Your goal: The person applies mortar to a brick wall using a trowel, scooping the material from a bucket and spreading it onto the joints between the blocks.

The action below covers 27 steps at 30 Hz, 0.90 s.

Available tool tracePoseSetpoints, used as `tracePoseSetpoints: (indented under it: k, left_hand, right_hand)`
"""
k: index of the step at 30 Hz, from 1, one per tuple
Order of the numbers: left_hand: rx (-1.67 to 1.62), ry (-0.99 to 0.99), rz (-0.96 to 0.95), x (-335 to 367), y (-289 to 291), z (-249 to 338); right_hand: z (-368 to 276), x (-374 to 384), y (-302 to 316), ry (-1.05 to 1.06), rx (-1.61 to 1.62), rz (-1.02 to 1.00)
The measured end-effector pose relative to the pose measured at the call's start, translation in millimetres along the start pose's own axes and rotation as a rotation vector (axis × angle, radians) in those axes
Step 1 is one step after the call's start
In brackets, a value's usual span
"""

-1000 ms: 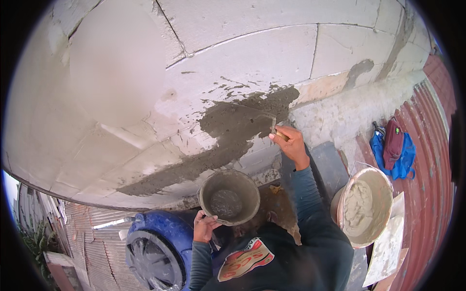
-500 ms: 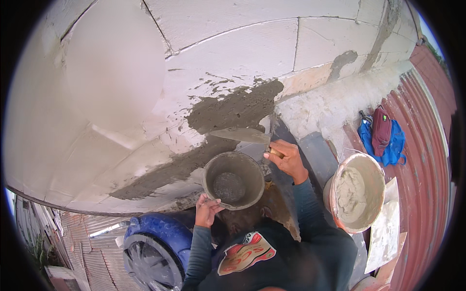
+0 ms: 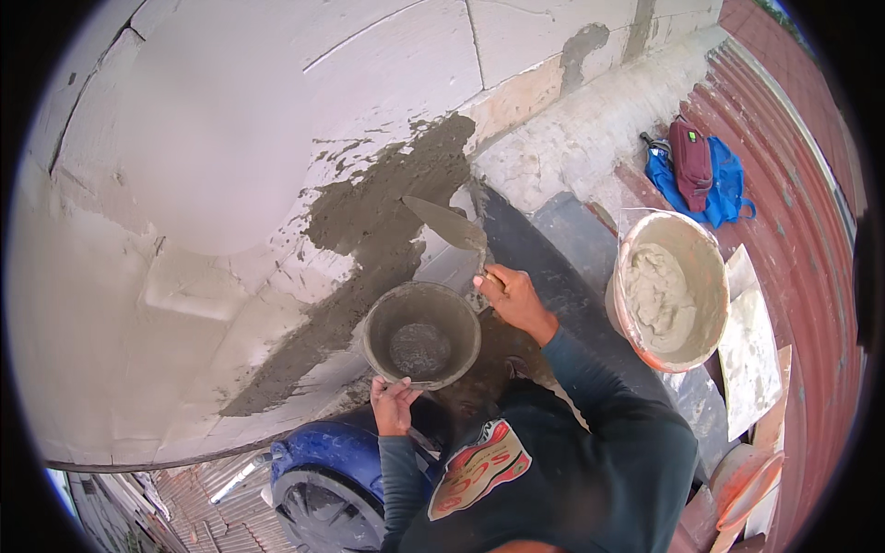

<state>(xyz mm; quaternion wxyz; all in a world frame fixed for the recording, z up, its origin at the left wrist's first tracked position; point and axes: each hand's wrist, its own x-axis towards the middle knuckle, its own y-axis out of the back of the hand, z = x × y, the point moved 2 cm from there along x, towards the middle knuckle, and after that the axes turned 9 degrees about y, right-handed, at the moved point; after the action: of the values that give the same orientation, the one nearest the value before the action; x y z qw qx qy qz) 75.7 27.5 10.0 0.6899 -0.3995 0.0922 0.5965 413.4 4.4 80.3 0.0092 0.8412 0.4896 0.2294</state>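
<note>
My left hand (image 3: 394, 405) grips the near rim of a round, mortar-smeared bucket (image 3: 376, 343), with a little wet mortar at its bottom. In my right hand (image 3: 516, 300) is the handle of a pointed trowel (image 3: 448, 222), its blade up and to the left, in front of the wall. Behind the trowel and the bucket, a band of wet grey mortar (image 3: 364, 226) is spread on the pale block wall (image 3: 396, 69). From this view I cannot tell whether the blade touches the wall.
An orange bucket (image 3: 619, 300) of mortar stands to my right, beside a mortar-stained board (image 3: 749, 364). A maroon pouch (image 3: 691, 166) and a blue bag (image 3: 728, 180) lie on red corrugated roofing (image 3: 784, 212). A blue barrel (image 3: 341, 452) with a dark lid is at lower left.
My view has turned to the right, so the wall and the buckets shift in the picture. The trowel blade has tilted from nearly level to pointing more upward. Both hands keep their holds.
</note>
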Motion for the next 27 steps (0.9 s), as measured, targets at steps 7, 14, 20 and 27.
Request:
tracePoseSetpoints:
  k: [7, 14, 20, 27]
  left_hand:
    - [-0.026, -0.048, 0.088, -46, 25, -7]
    - [-0.035, -0.066, 0.113, -76, 81, -16]
    - [0.066, -0.100, 0.051, -79, 92, -5]
    - [0.261, -0.192, -0.060, -76, 84, 5]
  right_hand:
    - [24, -42, -44, -0.378, 0.341, -0.026]
    - [8, -80, -63, -0.499, 0.446, 0.043]
    - [-43, -109, -67, 0.097, -0.268, -0.718]
    - [-46, -155, -169, 0.262, -0.744, -1.011]
